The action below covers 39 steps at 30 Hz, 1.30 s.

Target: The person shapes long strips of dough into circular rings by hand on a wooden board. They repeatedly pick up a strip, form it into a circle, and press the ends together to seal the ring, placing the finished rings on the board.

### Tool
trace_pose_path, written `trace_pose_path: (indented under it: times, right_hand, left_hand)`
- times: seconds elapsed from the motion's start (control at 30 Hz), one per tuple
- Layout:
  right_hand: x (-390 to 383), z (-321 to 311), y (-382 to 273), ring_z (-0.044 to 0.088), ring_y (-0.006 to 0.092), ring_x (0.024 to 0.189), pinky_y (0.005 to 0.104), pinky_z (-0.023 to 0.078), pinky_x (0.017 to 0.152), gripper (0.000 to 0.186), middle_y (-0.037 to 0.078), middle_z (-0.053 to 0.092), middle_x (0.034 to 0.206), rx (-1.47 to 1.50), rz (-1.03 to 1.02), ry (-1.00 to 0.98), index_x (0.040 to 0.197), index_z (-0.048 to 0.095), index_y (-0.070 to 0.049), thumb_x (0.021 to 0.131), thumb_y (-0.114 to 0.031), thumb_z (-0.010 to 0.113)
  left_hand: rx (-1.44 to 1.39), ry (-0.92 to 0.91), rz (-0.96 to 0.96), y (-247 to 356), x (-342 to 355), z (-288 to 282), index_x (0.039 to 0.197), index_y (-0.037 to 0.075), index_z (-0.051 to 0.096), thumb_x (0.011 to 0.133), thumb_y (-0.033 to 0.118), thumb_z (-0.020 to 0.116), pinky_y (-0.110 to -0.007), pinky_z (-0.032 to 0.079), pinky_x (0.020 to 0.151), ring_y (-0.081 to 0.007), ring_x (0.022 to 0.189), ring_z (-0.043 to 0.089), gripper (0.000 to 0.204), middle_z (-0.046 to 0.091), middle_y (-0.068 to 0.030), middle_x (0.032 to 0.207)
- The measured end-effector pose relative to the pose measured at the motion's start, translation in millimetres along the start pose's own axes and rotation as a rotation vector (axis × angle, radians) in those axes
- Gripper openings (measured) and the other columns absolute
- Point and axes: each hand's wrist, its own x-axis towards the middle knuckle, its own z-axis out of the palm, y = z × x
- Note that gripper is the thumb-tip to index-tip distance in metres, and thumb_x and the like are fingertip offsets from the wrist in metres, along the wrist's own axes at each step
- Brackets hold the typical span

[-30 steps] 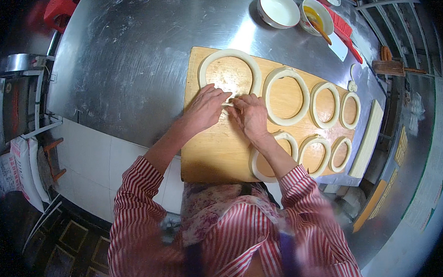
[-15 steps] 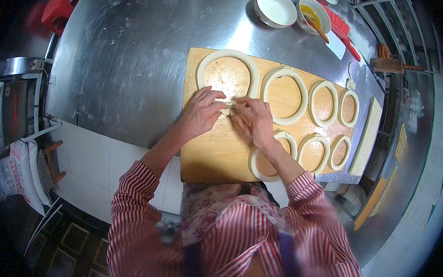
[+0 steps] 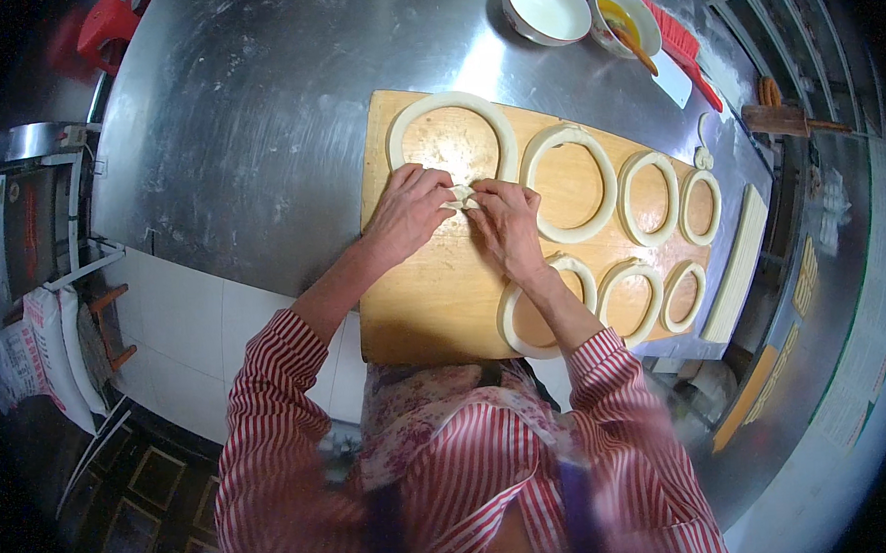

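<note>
Both hands work at the joint of a large pale dough ring (image 3: 448, 99) on the left part of a wooden board (image 3: 414, 298). My left hand (image 3: 411, 206) has its fingers curled, pinching one end of the dough. My right hand (image 3: 505, 220) pinches the other end just beside it, fingers bent. More dough rings lie to the right: a big one (image 3: 607, 183), a medium one (image 3: 670, 192), a small one (image 3: 714, 207), and several in the near row (image 3: 584, 282). The exact join under my fingertips is partly hidden.
Two bowls (image 3: 546, 11) (image 3: 644, 11) and a red brush (image 3: 680, 54) sit at the back right of the steel table (image 3: 216, 148). A pale plank (image 3: 733, 266) lies right of the board, with a wooden roller (image 3: 775, 119) beyond. A red stool (image 3: 104, 29) and sacks (image 3: 61, 357) are at left.
My fingers have shifted at the joint: they were slightly parted half a second ago and now press closer together on the dough. The rings on the board have kept their places.
</note>
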Motion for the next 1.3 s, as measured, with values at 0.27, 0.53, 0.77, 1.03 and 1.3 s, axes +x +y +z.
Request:
trace_pose_path:
  times: [0.27,0.53,0.77,1.03,1.3]
  right_hand:
    - [7,3,-9,0.057,0.0239,0.111,0.0449,0.036,0.096,0.02,0.005,0.063,0.118,-0.038,-0.029,-0.004,0.096,0.069,-0.004,0.077,-0.003,0.071]
    - [5,9,-14,0.057,0.0256,0.112,0.0447,0.038,0.095,0.025,0.007,0.063,0.12,-0.138,-0.121,-0.052,0.098,0.068,-0.002,0.073,-0.001,0.069]
    - [-3,-1,-22,0.055,0.0274,0.115,0.0467,0.035,0.1,0.03,0.009,0.061,0.122,-0.041,-0.005,-0.038,0.101,0.068,-0.002,0.072,-0.007,0.075]
    - [-6,18,-36,0.056,0.0269,0.113,0.045,0.035,0.097,0.027,0.01,0.061,0.12,-0.078,0.083,0.145,0.096,0.068,-0.003,0.072,-0.008,0.079]
    - [-11,32,-27,0.058,0.0269,0.109,0.0452,0.036,0.095,0.024,0.009,0.062,0.117,-0.12,-0.002,0.215,0.092,0.069,-0.004,0.071,-0.008,0.079]
  left_hand:
    - [-0.037,0.015,-0.01,1,0,4,0.1,0.003,0.068,0.082,0.011,0.074,-0.044,0.034,0.107,-0.0278,0.118,0.052,0.02,0.06,-0.0075,0.116]
    - [0.006,0.064,0.008,4,0,10,0.089,0.002,0.07,0.082,0.011,0.073,-0.042,0.038,0.105,-0.0287,0.115,0.05,0.011,0.059,-0.0052,0.112]
    - [0.014,0.03,-0.053,7,-5,10,0.094,0.001,0.072,0.082,0.01,0.072,-0.045,0.034,0.113,-0.0284,0.118,0.051,0.015,0.059,-0.007,0.113]
    - [-0.034,-0.052,-0.128,15,-6,-3,0.112,0.0,0.067,0.079,-0.008,0.059,-0.047,0.028,0.12,-0.0274,0.121,0.054,0.035,0.061,-0.0122,0.12]
    - [-0.217,-0.095,-0.24,13,1,-7,0.138,0.003,0.05,0.073,-0.014,0.051,-0.05,0.022,0.122,-0.0306,0.127,0.053,0.067,0.059,-0.0176,0.131]
